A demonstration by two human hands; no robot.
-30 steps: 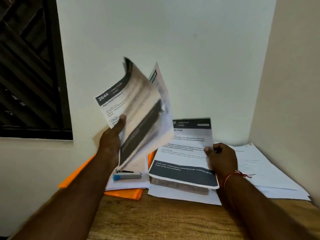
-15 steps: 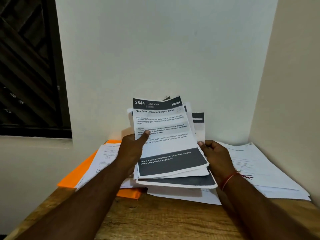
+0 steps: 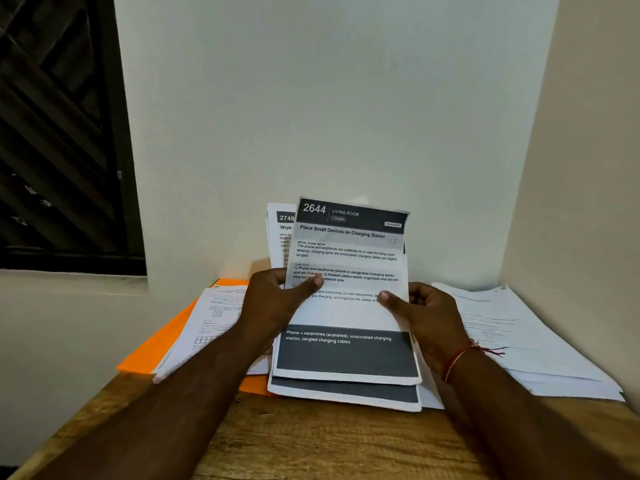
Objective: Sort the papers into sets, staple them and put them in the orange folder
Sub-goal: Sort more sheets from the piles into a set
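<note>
I hold a stack of printed sheets (image 3: 349, 317) upright over the wooden table; the top page is headed "2644 Living Room", and a page headed "2748" peeks out behind it at the left. My left hand (image 3: 277, 306) grips the stack's left edge with the thumb on the front. My right hand (image 3: 426, 317) grips the right edge, thumb also on the page. The orange folder (image 3: 162, 344) lies flat at the left, under a white form sheet (image 3: 211, 327). No stapler shows.
Another spread of white papers (image 3: 519, 341) lies at the right against the beige wall. The wooden table (image 3: 329, 441) runs toward me. A white wall stands close behind, and a dark window (image 3: 59, 133) is at the upper left.
My left hand brought its raised sheets down and right onto the stack my right hand held. Both hands now hold one combined stack. The blue stapler on the left papers is now hidden.
</note>
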